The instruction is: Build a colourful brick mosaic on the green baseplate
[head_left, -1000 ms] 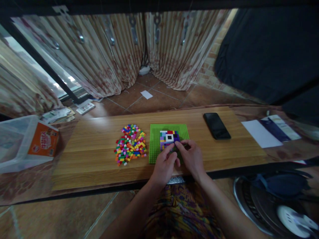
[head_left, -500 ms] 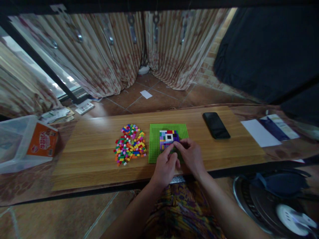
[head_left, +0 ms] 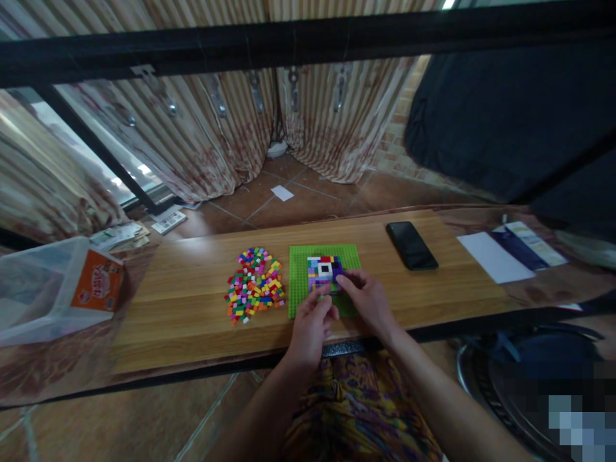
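A green studded baseplate (head_left: 298, 276) lies on the wooden board, with a block of small coloured toy bricks (head_left: 320, 262) built on its middle. Within that block a white square frames a black centre. My right hand (head_left: 369, 300) is at the block's right edge, thumb and forefinger pinched together; whatever is between them is too small to make out. At the block's lower edge is my left hand (head_left: 312, 324), its forefinger stretched out and the other fingers loosely bent, with nothing visible in it. Left of the baseplate a pile of loose bricks (head_left: 255, 285) is spread out.
A black phone (head_left: 412, 245) rests on the wooden board (head_left: 192, 289), right of the baseplate. Papers (head_left: 495, 256) lie beyond the board's right end. A clear plastic bin (head_left: 43, 289) with an orange label stands at the left. Curtains (head_left: 216, 135) hang behind.
My left hand has drawn back slightly to the left and down, away from my right fingertips. My right hand stays at the block's right edge. The camera view has tilted up a little.
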The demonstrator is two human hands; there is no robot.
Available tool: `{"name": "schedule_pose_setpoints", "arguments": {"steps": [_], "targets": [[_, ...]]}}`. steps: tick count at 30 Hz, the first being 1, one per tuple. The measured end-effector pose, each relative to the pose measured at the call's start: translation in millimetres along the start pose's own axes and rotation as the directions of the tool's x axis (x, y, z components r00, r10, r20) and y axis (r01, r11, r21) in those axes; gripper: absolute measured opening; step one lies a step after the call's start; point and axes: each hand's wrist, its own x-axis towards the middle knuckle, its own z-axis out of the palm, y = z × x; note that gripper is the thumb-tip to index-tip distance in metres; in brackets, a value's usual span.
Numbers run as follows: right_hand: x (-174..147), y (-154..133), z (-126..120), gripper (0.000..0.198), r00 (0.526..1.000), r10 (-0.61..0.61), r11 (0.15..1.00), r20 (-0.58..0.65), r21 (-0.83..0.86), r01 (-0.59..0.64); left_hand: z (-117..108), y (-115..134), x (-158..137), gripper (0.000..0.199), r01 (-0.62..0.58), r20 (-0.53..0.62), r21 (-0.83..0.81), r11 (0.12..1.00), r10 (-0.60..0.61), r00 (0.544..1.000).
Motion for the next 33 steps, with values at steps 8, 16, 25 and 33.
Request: {"name": "schedule_pose_setpoints", "arguments": {"steps": [8, 16, 25, 33], "targets": [[-57.1, -37.1, -12.6, 0.020, 0.978, -0.195, 0.980, 0.077, -0.023, 0.198, -6.4, 13.7, -13.7, 0.036, 0.147, 0.087, -0.436, 0.888, -0.122, 0.989], [-81.0, -49.9, -10.8, 0.019, 0.907, -0.366, 0.893, 0.210, -0.194, 0.405, -1.1, 15.4, -15.8, 0.043, 0.151, 0.138, -0.424, 0.893, -0.101, 0.985], [-81.6, -47.8, -3.6, 0.017, 0.886, -0.361, 0.889, 0.291, -0.179, 0.421, 9.7, 9.8, -16.4, 0.045, 0.105, 0.116, -0.306, 0.946, -0.072, 0.991], [-44.6, -15.3, -20.8, 0.018, 0.998, -0.055, 0.995, 0.017, 0.080, 0.054, -0.1, 1.3, -2.3, 0.031, -0.229, -0.024, 0.223, 0.948, 0.241, 0.970]]}}
